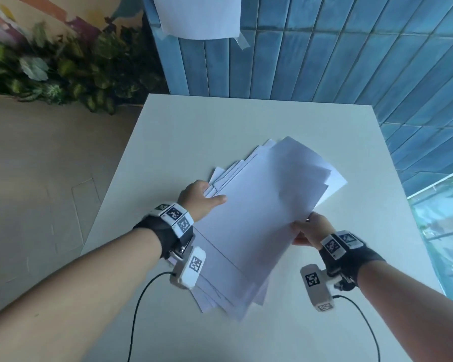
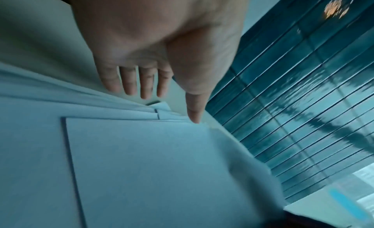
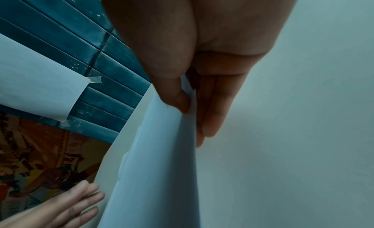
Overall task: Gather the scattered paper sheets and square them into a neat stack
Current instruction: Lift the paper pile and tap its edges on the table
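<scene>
A fanned pile of white paper sheets [image 1: 267,205] lies slantwise across the middle of the white table [image 1: 181,131], its edges out of line. My left hand [image 1: 207,195] is at the pile's left edge with the thumb lying on the top sheet. In the left wrist view its fingers [image 2: 145,84] are straight against the stepped sheet edges [image 2: 121,109]. My right hand [image 1: 305,227] holds the pile's right edge. The right wrist view shows the thumb [image 3: 178,100] and fingers pinching lifted sheets [image 3: 157,167] between them, and my left hand [image 3: 70,205] beyond the paper.
Another white sheet [image 1: 199,14] is taped to the blue tiled wall [image 1: 324,61] behind the table. Green plants [image 1: 63,66] stand at the back left, above a beige floor [image 1: 37,178]. A window [image 1: 442,231] is at the right. Two black cables [image 1: 139,309] trail from my wrists.
</scene>
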A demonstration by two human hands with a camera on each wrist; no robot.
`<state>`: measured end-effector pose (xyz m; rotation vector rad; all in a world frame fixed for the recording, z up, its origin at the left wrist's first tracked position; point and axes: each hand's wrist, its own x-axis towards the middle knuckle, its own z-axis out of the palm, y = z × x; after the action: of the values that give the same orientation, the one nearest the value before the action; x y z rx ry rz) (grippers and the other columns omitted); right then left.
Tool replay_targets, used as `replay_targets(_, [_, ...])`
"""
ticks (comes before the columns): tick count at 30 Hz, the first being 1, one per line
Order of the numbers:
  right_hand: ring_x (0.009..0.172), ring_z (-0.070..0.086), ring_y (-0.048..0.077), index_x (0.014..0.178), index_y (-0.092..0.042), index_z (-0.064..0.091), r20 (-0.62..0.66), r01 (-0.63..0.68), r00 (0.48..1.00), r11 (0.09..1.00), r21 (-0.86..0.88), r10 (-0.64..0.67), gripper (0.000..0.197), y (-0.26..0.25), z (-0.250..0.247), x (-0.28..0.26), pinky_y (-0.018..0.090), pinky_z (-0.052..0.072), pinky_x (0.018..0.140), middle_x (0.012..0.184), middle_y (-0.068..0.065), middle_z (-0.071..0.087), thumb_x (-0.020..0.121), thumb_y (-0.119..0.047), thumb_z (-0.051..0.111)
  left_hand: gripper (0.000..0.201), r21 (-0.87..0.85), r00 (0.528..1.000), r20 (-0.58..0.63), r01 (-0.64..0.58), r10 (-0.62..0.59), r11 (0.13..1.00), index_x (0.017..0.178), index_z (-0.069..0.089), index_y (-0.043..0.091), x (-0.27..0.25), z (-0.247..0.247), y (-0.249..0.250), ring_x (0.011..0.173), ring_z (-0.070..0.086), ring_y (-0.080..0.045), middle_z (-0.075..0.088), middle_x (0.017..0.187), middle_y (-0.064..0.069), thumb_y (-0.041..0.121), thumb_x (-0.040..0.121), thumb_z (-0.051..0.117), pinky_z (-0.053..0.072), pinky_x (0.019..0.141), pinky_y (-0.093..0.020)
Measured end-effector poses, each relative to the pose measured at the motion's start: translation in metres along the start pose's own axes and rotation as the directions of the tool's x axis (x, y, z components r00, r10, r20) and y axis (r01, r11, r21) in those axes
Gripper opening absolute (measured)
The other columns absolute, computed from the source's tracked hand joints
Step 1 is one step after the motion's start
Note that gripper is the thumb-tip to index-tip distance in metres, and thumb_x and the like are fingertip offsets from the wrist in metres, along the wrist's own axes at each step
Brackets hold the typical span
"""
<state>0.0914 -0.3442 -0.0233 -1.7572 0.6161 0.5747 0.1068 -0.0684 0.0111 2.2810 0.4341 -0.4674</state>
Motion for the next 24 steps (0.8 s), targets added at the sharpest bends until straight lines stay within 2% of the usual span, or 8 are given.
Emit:
replay_targets(4, [0.066,0.065,0.029,0.102,-0.001,0.052,0.025,-0.011,1.000,0.998,-0.056,0.012,0.023,-0.008,-0.006,0.009,0.029,0.059,0.050,0.079,0.017,0.064,0.080,0.008,0.051,0.096,0.341,0.995,-0.046,0.103,-0.092,0.934,0.135,0.043,0.008,0.021,0.019,-0.003,0.131,0.036,-0.034,0.040,0.140,-0.013,0.073,0.068,0.066,0.037,0.107,-0.042])
replay_targets(7, [0.077,0.068,0.035,0.106,-0.004,0.054,0.013,0.017,1.000,0.997,-0.070,-0.016,0.028,-0.010,-0.003,0.017,0.040,0.060,0.067,0.088,0.018,0.065,0.079,0.003,0.051,0.102,0.410,0.991,-0.081,0.132,-0.107,0.903,0.136,0.041,0.006,0.023,0.032,0.002,0.131,0.030,-0.033,0.035,0.138,-0.011,0.077,0.067,0.063,0.036,0.104,-0.043])
replay_targets(11, [0.091,0.067,0.036,0.096,-0.017,0.053,-0.001,0.040,0.999,0.999,0.019,-0.040,0.020,-0.014,0.008,0.020,0.043,0.058,0.072,0.099,0.016,0.065,0.081,-0.005,0.051,0.101,0.400,0.982,-0.094,0.189,-0.165,0.897,0.137,0.036,0.003,0.026,0.033,0.012,0.127,0.041,-0.034,0.035,0.137,-0.013,0.070,0.069,0.069,0.041,0.099,-0.041])
replay_targets(15, [0.080,0.065,0.029,0.105,-0.014,0.045,0.053,0.084,0.995,0.992,0.091,-0.089,0.031,-0.023,0.012,0.014,0.039,0.056,0.066,0.092,0.012,0.064,0.081,0.002,0.057,0.102,0.320,0.964,-0.037,0.263,-0.265,0.910,0.139,0.027,0.002,0.030,0.023,0.013,0.118,0.055,-0.031,0.042,0.137,-0.016,0.056,0.070,0.077,0.045,0.091,-0.037])
replay_targets(17, [0.080,0.066,0.030,0.106,-0.013,0.046,0.074,0.111,0.990,0.991,0.073,-0.116,0.036,-0.026,0.012,0.012,0.045,0.057,0.071,0.091,0.012,0.065,0.079,0.005,0.062,0.099,0.259,0.958,-0.009,0.279,-0.287,0.925,0.139,0.028,-0.001,0.033,0.019,0.011,0.120,0.056,-0.030,0.051,0.135,-0.013,0.051,0.071,0.080,0.046,0.090,-0.034])
replay_targets(19, [0.084,0.067,0.033,0.103,-0.013,0.049,0.068,0.129,0.989,0.988,0.081,-0.134,0.035,-0.032,0.012,0.010,0.049,0.057,0.075,0.096,0.016,0.067,0.076,0.002,0.066,0.087,0.220,0.952,0.011,0.295,-0.305,0.930,0.129,0.042,0.000,0.036,0.017,0.008,0.115,0.061,-0.030,0.060,0.124,-0.010,0.050,0.070,0.081,0.048,0.087,-0.032])
replay_targets(22, [0.089,0.069,0.033,0.101,-0.012,0.058,0.063,0.105,0.992,0.991,0.085,-0.110,0.041,-0.037,0.016,0.008,0.043,0.056,0.078,0.101,0.017,0.070,0.064,-0.014,0.077,0.053,0.162,0.942,0.042,0.323,-0.334,0.932,0.088,0.054,0.009,0.036,0.019,0.002,0.097,0.066,-0.029,0.062,0.086,-0.003,0.050,0.067,0.081,0.054,0.089,-0.034])
replay_targets(24, [0.089,0.068,0.033,0.093,-0.014,0.064,0.083,0.104,0.991,0.992,0.069,-0.110,0.048,-0.036,0.018,0.007,0.041,0.054,0.083,0.101,0.015,0.072,0.050,-0.026,0.083,0.052,0.140,0.935,0.053,0.340,-0.350,0.930,0.093,0.059,0.009,0.031,0.021,0.000,0.089,0.065,-0.027,0.060,0.078,-0.002,0.049,0.065,0.080,0.056,0.090,-0.036])
